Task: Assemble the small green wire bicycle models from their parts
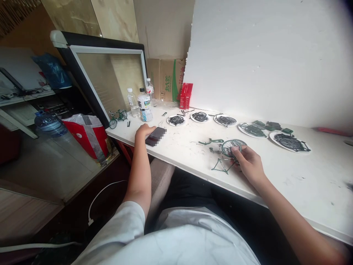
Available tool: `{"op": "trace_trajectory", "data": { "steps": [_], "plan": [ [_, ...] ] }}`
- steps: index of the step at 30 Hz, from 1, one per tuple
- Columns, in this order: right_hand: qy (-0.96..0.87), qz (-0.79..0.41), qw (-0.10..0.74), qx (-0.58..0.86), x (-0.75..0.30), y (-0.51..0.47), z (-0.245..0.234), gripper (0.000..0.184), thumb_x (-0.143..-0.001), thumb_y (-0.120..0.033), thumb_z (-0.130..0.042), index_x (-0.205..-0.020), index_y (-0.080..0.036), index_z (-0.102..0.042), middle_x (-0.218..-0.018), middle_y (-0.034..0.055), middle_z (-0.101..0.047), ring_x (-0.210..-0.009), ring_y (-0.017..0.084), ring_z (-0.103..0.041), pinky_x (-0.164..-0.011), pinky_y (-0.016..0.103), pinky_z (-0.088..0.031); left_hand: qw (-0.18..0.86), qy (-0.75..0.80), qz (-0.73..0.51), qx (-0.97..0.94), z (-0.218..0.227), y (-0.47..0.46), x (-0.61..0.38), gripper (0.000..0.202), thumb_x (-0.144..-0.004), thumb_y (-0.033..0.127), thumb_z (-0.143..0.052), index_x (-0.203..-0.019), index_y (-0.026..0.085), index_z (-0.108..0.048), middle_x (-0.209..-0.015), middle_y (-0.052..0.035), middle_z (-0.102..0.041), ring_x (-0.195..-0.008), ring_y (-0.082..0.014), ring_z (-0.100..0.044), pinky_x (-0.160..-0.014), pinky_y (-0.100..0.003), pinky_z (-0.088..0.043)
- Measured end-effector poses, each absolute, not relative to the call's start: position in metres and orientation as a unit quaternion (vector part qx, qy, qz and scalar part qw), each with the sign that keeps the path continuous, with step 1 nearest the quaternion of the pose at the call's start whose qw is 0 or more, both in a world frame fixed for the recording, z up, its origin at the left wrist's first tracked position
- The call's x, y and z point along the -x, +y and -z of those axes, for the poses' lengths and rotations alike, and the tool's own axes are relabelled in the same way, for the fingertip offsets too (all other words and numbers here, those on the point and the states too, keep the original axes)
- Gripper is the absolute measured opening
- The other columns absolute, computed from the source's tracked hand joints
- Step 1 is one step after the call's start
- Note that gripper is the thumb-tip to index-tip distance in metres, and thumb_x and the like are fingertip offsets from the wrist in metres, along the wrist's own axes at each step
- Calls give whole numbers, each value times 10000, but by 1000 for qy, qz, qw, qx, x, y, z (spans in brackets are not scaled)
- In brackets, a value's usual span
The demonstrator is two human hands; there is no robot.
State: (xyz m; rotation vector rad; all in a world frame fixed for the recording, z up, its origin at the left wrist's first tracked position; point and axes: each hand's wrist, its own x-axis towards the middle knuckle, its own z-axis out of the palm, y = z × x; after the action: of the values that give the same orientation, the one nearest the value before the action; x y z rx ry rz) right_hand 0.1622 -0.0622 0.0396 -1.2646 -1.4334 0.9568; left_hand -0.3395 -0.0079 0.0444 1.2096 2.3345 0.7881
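My right hand point(248, 162) pinches a small green bicycle wheel point(230, 146) on the white table point(303, 176). A green wire bicycle frame point(222, 166) lies just left of that hand, touching or nearly touching the wheel. A green curved part point(211, 141) lies a little farther back. My left hand point(143, 131) rests on the table's left end with its fingers curled against a dark phone point(155, 136). Whether it grips the phone I cannot tell.
Several white plates of dark and green small parts point(200, 117) line the back of the table. A finished green model bicycle point(117, 117), three water bottles point(144, 105) and a red box point(186, 95) stand at the far left. A glass-topped freezer point(110, 73) stands beside the table.
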Motion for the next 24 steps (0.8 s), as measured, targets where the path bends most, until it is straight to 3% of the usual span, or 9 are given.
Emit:
{"op": "trace_trajectory", "data": {
  "steps": [5,11,15,19,24],
  "plan": [
    [-592,-390,479,518,-163,-62,-39,538,-778,-778,-807,-835,-273,-632,-802,48,-684,-621,246,-648,-474,381,-473,175,848,-254,-432,-47,-8,335,535,-814,634,-775,-1060,159,-747,-993,-204,-809,-1114,-389,-749,-827,-355,-552],
    [-588,-400,483,511,-163,-61,-38,525,-773,-764,-821,-856,-280,-637,-832,48,-696,-619,240,-647,-460,366,-456,149,856,-213,-447,-50,-11,333,687,-774,700,-784,-1171,141,-739,-1154,-233,-799,-1206,-396,-734,-875,-359,-558],
    [-590,-400,484,507,-163,-61,-38,515,-781,-759,-818,-864,-281,-646,-831,50,-701,-620,244,-642,-468,375,-461,177,842,-233,-453,-53,-14,333,599,-758,647,-837,-1060,141,-728,-909,-170,-792,-1021,-368,-761,-784,-349,-548],
    [-591,-400,485,505,-163,-62,-39,521,-775,-757,-826,-857,-276,-642,-820,47,-690,-617,244,-637,-468,375,-454,218,819,-277,-452,-56,-17,332,445,-739,524,-907,-886,172,-677,-612,-72,-647,-796,-320,-714,-667,-340,-489],
    [-594,-396,484,506,-163,-62,-40,530,-768,-776,-819,-859,-282,-650,-833,59,-708,-624,251,-639,-469,392,-478,249,820,-261,-444,-60,-18,332,439,-730,516,-911,-832,189,-637,-531,-9,-534,-650,-246,-630,-610,-320,-434]
  ]
}}
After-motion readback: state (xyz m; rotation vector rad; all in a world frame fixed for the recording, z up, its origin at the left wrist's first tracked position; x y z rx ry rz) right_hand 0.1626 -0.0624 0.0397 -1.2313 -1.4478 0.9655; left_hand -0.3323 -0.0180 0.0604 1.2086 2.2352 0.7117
